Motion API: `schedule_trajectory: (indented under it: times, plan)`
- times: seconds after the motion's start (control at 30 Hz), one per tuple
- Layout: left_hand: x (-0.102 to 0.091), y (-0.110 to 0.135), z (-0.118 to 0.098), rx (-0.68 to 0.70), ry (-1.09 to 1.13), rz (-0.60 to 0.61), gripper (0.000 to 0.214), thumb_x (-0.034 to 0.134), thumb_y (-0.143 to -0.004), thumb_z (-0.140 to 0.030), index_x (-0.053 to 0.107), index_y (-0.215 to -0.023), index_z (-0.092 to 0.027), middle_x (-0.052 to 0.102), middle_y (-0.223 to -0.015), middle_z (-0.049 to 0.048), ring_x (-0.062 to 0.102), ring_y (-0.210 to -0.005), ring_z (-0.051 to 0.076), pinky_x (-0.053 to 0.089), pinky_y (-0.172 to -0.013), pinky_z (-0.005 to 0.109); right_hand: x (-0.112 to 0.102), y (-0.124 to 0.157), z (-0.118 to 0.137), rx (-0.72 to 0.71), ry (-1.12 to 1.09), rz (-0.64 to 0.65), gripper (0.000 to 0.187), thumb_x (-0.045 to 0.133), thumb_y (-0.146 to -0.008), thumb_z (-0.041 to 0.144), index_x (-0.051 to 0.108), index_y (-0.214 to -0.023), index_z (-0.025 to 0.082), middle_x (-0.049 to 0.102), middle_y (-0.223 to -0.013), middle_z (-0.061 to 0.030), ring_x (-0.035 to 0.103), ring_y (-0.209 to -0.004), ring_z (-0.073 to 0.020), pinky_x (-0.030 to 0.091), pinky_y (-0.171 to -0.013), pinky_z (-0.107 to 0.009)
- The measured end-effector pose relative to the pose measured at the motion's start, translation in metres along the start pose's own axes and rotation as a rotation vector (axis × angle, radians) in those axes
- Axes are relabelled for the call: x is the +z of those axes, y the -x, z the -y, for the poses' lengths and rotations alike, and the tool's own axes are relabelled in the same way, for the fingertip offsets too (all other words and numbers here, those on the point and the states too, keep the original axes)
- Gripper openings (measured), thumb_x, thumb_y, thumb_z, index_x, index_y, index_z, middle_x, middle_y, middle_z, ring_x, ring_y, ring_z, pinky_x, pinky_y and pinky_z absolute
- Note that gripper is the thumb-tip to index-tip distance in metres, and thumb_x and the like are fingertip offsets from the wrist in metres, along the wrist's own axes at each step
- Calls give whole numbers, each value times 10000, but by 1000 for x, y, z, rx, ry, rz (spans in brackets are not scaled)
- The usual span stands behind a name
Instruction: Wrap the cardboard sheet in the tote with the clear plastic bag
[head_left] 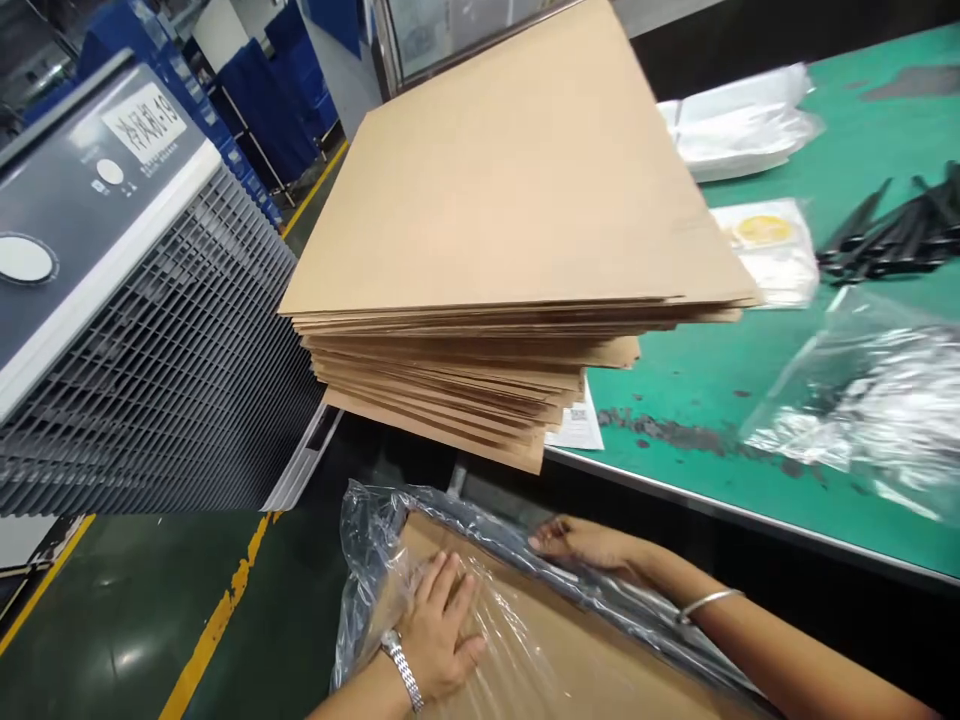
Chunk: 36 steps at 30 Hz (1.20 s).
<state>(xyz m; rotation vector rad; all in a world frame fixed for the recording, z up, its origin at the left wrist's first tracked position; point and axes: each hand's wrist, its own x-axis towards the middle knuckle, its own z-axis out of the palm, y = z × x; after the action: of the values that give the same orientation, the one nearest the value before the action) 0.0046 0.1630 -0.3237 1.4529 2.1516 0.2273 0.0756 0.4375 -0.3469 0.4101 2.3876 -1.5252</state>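
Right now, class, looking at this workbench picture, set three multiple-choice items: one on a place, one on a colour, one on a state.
1. Where does the tall stack of flat brown cardboard sheets rest?
A. On the corner of the green-topped table, overhanging its edge
B. On the floor
C. On top of the grey grilled machine

2. What colour are the lines painted on the dark floor?
A. White
B. Yellow
C. Red

3. How is the left hand placed?
A. Clenched in the air
B. Gripping a black tool
C. Flat, palm down, on the clear plastic film over a brown cardboard piece

Answers: 1 A, the stack's lower sheets jut past the table rim. 2 B, the yellow floor lines show beside the machine. 3 C, fingers spread on the film, while the right hand touches its far edge.
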Motion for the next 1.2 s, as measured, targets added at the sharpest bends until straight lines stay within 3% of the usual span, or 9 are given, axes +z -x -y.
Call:
schedule_trajectory:
  times: [0.27, 0.43, 0.53, 0.7, 0.77, 0.87, 0.97, 1.07, 1.2]
  plan:
    - [-13, -3, -8, -76, 152, 58, 689, 464, -796, -385, 225, -1362, -73, 203, -1439, 189, 150, -1335, 307, 228, -1061, 523, -11, 20, 104, 43, -882, 410, 518, 693, -591, 518, 472, -904, 169, 509, -760, -13, 405, -551, -92, 285, -433, -178]
    - [-18, -6, -2, -81, 453, -98, 595, 449, -809, -393, 319, -1334, -145, 326, -1400, 147, 266, -1301, 277, 219, -1069, 507, 11, 44, 145, -193, -575, 47, 357, 503, -750, 523, 469, -711, 169, 487, -688, -20, 450, -644, -145, 370, -594, -248]
    - [-31, -7, 7, -232, 953, -265, 543, 449, -800, -490, 480, -1224, -152, 526, -1228, 153, 480, -1137, 271, 344, -993, 456, 63, 64, 139, -311, -286, -2, 273, 372, -818, 392, 517, -871, 167, 561, -774, -71, 507, -693, -188, 401, -647, -292]
    - [-85, -1, 41, -485, 1499, -240, 667, 650, -662, -485, 491, -1178, -93, 623, -1009, 180, 629, -821, 234, 468, -752, 367, 146, 65, 92, 122, -87, -44, 609, 209, -811, 251, 150, -1364, 2, 623, -863, -165, 592, -753, -259, 443, -710, -384]
    - [-105, -1, 61, -600, 1393, -392, 609, 693, -642, -423, 517, -1137, -116, 625, -998, 152, 620, -829, 199, 460, -757, 322, 151, 58, 85, 154, -127, -115, 611, 232, -802, 265, 221, -1365, 29, 574, -1076, -185, 563, -951, -254, 433, -806, -370]
    - [-112, -13, 89, -761, 1258, -575, 640, 772, -557, -337, 520, -1126, -186, 593, -1085, 97, 571, -959, 163, 426, -836, 265, 141, 50, 97, -89, -125, -164, 523, 253, -801, 254, 463, -1260, 118, 577, -1076, -143, 546, -983, -238, 439, -806, -334]
    - [-87, -32, 99, -858, 1349, -389, 543, 780, -516, -411, 609, -925, -97, 642, -885, 131, 606, -853, 232, 465, -768, 354, 133, 48, 115, -385, -53, -125, 491, 222, -834, 228, 527, -1213, 168, 590, -814, -104, 573, -770, -206, 457, -680, -300]
    - [-62, -48, 102, -911, 1461, -223, 426, 758, -541, -438, 600, -646, -57, 604, -590, 101, 599, -593, 232, 478, -598, 385, 130, 48, 118, -360, -94, -132, 486, 210, -858, 237, 488, -1251, 172, 573, -799, -93, 568, -725, -179, 461, -677, -281]
    - [-75, -55, 132, -918, 1545, -363, 225, 649, -724, -302, 570, -692, -94, 526, -528, -29, 494, -457, 85, 430, -494, 241, 122, 55, 113, -273, -173, -145, 448, 249, -892, 293, 463, -1272, 188, 605, -892, -96, 569, -893, -198, 431, -838, -319]
